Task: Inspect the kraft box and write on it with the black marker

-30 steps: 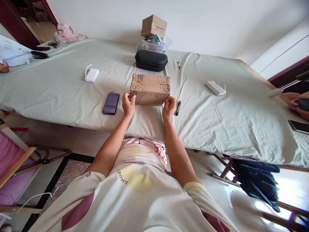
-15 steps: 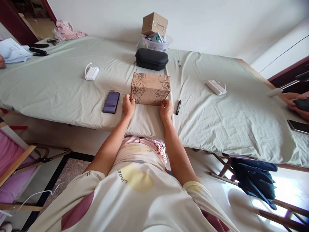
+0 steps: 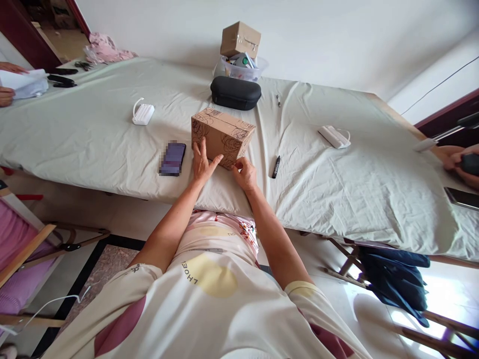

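Note:
A brown cardboard box (image 3: 213, 144) with black scribbled swirls on its faces sits at an angle on the cloth-covered table in front of me. My left hand (image 3: 203, 163) rests against the near face at its left part, thumb and fingers spread apart. At the lower right corner, the curled fingers of my right hand (image 3: 244, 173) pinch the box edge; the exact fingertip contact is partly hidden. A black marker (image 3: 276, 167) lies to the right of my right hand. Left of my left hand is a dark phone (image 3: 174, 158), partly blurred out.
Behind the box stand a black case (image 3: 235, 93), a clear plastic bin (image 3: 258, 70) and another carton (image 3: 240, 40). White devices (image 3: 143, 114) lie to either side, and a pen (image 3: 278, 100) lies farther back. Other people's hands (image 3: 5, 96) show at the far left and right.
The box has turned, its right end swinging toward me, and shifted left. My left hand has opened onto its near face. My right hand has moved left with the corner.

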A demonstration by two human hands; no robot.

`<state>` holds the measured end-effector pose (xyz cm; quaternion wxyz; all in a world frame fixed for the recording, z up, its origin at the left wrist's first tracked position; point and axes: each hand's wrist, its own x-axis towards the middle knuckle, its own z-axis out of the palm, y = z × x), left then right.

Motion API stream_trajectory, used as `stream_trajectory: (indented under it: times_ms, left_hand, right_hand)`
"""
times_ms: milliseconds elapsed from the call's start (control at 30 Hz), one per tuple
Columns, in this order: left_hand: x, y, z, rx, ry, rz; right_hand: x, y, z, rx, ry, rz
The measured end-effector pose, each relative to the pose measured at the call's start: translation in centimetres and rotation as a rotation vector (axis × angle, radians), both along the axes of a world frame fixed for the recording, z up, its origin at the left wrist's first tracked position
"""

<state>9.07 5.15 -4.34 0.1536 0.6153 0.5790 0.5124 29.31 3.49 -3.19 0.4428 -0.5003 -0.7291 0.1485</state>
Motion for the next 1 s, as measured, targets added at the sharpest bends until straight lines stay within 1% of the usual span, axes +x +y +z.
stream_trajectory:
  times_ms: [100, 200, 300, 367, 400, 467, 600, 733, 867, 1000]
  left_hand:
    - [0.3, -0.3, 0.1, 0.046, 0.051, -0.096]
    - [0.7, -0.5, 0.2, 0.118, 0.057, -0.080]
    - [1.3, -0.7, 0.3, 0.184, 0.086, -0.068]
    - [1.6, -0.8, 0.5, 0.216, 0.134, -0.105]
    - [1.8, -0.8, 0.5, 0.225, 0.157, -0.125]
    - [2.1, -0.9, 0.6, 0.231, 0.184, -0.148]
    - [2.3, -1.0, 0.7, 0.227, 0.179, -0.138]
    - [2.2, -1.2, 0.9, 0.228, 0.164, -0.131]
    - [2.3, -1.3, 0.9, 0.231, 0.162, -0.134]
    - [2.4, -1.1, 0.5, 0.206, 0.159, -0.108]
  right_hand:
    - [-1.0, -0.7, -0.1, 0.041, -0.109, 0.067]
    - [-1.3, -1.0, 0.0, 0.156, -0.148, 0.073]
    - [-0.8, -1.1, 0.4, 0.312, -0.098, -0.045]
    - [-0.4, -1.2, 0.9, 0.359, -0.102, -0.138]
    - [-0.3, -1.2, 1.3, 0.353, -0.124, -0.165]
    - [-0.4, -1.3, 1.9, 0.295, -0.190, -0.172]
    - [-1.3, -1.3, 2.7, 0.187, -0.285, -0.096]
    - [-1.7, -0.9, 2.5, 0.201, -0.295, -0.078]
    - [-1.0, 0.0, 2.1, 0.231, -0.196, -0.124]
    - [0.2, 2.2, 2.0, 0.175, 0.027, -0.205]
